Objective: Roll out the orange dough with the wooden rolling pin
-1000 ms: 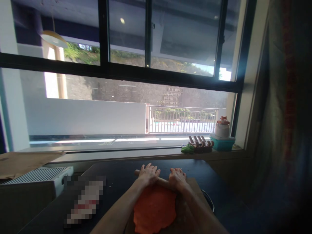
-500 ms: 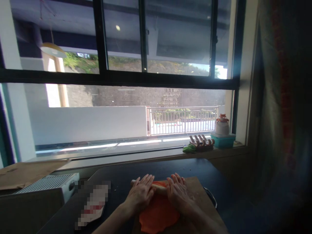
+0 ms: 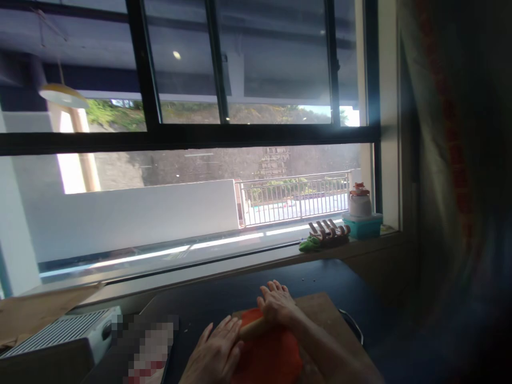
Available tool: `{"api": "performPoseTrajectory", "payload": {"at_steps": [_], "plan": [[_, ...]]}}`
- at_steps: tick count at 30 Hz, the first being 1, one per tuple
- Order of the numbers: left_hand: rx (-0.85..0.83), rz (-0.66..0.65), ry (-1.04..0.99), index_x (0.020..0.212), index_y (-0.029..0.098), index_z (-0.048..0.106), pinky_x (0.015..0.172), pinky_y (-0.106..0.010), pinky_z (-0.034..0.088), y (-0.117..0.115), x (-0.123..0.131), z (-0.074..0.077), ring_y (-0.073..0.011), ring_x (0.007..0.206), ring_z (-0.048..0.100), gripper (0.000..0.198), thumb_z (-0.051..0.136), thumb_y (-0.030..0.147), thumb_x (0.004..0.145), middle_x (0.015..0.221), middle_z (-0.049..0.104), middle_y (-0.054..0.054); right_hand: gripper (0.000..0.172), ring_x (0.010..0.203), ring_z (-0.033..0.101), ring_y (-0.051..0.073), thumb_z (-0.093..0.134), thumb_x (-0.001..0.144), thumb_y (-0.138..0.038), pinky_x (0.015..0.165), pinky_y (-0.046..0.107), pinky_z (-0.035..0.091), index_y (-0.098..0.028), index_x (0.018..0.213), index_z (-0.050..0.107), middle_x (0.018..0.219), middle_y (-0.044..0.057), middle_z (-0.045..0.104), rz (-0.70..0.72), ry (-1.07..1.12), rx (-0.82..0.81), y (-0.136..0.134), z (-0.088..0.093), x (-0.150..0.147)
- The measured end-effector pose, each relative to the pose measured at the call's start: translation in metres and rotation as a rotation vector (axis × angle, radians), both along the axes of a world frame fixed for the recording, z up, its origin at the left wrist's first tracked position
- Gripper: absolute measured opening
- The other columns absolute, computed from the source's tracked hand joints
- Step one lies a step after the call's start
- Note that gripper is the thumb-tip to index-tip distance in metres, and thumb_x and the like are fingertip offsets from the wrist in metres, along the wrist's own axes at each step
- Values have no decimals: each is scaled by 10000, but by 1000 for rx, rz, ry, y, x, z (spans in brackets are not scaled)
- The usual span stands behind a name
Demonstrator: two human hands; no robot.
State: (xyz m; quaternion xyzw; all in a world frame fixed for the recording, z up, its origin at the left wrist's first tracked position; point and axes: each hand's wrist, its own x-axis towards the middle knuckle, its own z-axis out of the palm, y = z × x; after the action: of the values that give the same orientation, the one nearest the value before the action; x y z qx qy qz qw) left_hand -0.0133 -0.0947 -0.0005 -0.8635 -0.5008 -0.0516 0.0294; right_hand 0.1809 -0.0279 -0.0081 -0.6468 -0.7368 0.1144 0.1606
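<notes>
A wooden rolling pin (image 3: 253,329) lies at a slant across a flat sheet of orange dough (image 3: 272,354). Under the dough is a wooden board (image 3: 320,314), its metal handle (image 3: 352,324) sticking out on the right. My left hand (image 3: 218,346) rests on the pin's near left end, fingers stretched forward. On the far right end presses the palm of my right hand (image 3: 278,304), with its fingers straight and slightly spread beyond the pin. Both hands are open, and they cover the pin's ends.
The board is on a dark table (image 3: 200,301). At left lie a pixelated flat item (image 3: 152,352), a white slatted appliance (image 3: 60,333) and brown paper (image 3: 44,309). On the windowsill stand a teal box (image 3: 362,226), a white bottle (image 3: 360,205) and a green item (image 3: 310,244).
The pin has turned from nearly level to a slant. My left hand has come nearer and lower; my right hand has shifted slightly left. The camera view has tilted and panned slightly.
</notes>
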Motion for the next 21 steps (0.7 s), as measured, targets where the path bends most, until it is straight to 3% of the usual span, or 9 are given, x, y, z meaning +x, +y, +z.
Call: {"api": "performPoseTrajectory", "payload": {"at_steps": [5,8,10,17,21], "plan": [[139,-121,-65,1362,191,502,1095,-482,367,-21,4,-28,-248,1305,468,469,358,336,941,1395,504,-93,531,1431,173,260,274,968,-368,1152,460,140,-125,1408,444,1514,159,319,113,-24,58,-61,-6,23],[192,-147,-90,1353,207,515,1102,-473,366,-30,7,-36,-254,1294,481,461,388,332,928,1384,521,-85,548,1436,148,246,214,984,-366,1159,440,134,-109,1421,422,1520,153,306,171,-31,61,-84,-6,33],[177,-124,-79,1337,214,535,1121,-498,328,-32,10,-33,-260,1306,468,453,386,305,918,1368,543,-82,557,1435,153,255,219,981,-391,1151,459,162,-116,1422,419,1520,149,311,185,-35,38,-81,-4,33],[102,6,0,1325,221,547,1156,-579,147,-34,18,-7,-267,1393,334,471,344,228,901,1343,584,-65,564,1427,182,264,366,926,-427,1124,484,195,-163,1421,422,1524,129,310,211,-59,-9,-28,14,5],[146,-2,-15,1337,204,531,1157,-578,118,-42,20,-14,-272,1385,344,471,352,231,902,1316,607,-80,556,1429,167,260,337,941,-432,1139,466,153,-150,1409,439,1522,124,316,239,-45,23,-43,11,11]]}}
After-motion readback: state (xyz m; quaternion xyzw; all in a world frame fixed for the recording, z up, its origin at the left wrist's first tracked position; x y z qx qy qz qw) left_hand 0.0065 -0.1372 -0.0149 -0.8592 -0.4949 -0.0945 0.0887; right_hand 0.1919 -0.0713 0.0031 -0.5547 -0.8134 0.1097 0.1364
